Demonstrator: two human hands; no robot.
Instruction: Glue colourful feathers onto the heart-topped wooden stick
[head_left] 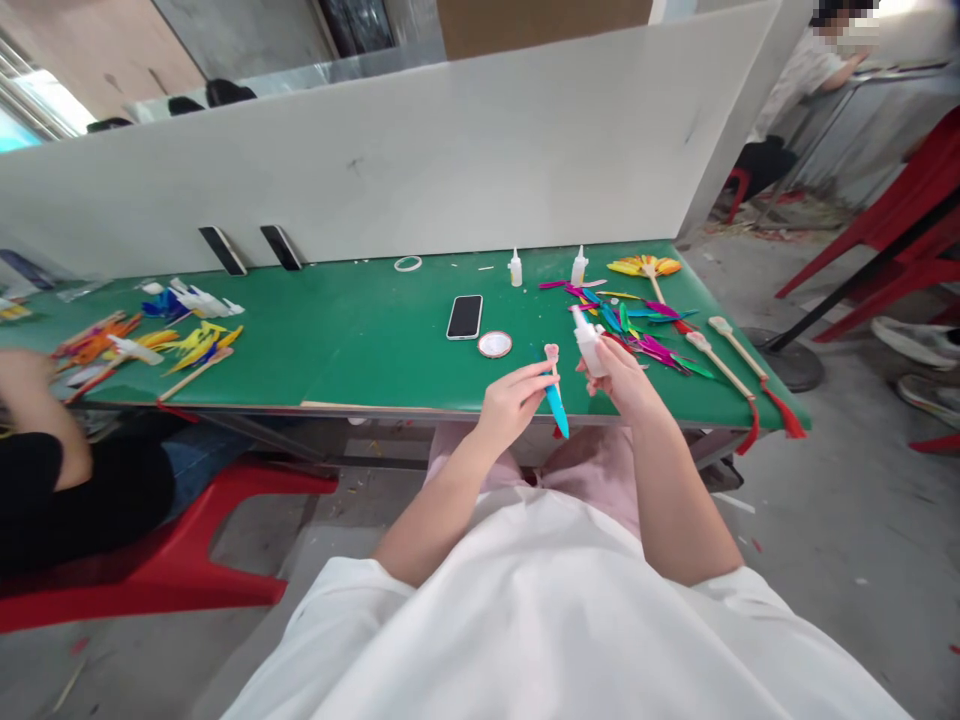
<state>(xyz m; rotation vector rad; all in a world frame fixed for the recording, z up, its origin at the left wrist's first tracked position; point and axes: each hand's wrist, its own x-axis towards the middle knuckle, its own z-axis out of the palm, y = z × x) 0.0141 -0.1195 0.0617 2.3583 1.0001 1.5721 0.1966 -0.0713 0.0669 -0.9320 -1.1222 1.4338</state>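
Observation:
Near the table's front edge, my left hand (516, 400) pinches a wooden stick whose small pinkish head (552, 353) points up. A blue feather (557, 412) hangs down from the same fingers; whether it is fixed to the stick I cannot tell. My right hand (619, 375) is closed around a white squeeze bottle (587, 340), its nozzle tilted up and to the left. Bottle and stick head are a short gap apart. Colourful feathers (626, 315) in pink, blue and green lie just beyond my right hand.
On the green table (360, 330) lie a phone (465, 317) and a round white lid (495, 345). Two upright bottles (516, 268) stand by the white partition (450, 160). Tasselled sticks (721, 365) and a yellow feather fan (643, 266) lie right. At left is another person's arm (45, 410).

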